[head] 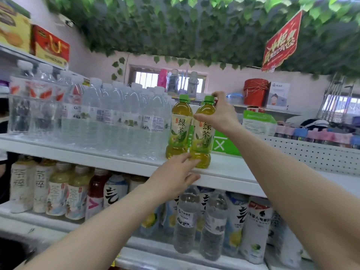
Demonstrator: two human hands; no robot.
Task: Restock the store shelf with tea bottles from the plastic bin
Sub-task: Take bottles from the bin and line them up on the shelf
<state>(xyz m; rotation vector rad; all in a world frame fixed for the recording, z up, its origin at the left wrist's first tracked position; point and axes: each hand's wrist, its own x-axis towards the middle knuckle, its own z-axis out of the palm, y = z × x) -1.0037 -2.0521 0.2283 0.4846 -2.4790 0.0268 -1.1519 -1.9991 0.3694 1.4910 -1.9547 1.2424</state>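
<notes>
Green-capped tea bottle (201, 133), right hand (218, 114) gripping neck, left hand (175, 176) at base

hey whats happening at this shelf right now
A person is stocking green tea bottles on the white upper shelf. The right hand grips the front tea bottle near its neck, while the left hand touches its base with straight fingers. A second tea bottle already stands just left of it, beside a row of water bottles. The plastic bin is not in view.
</notes>
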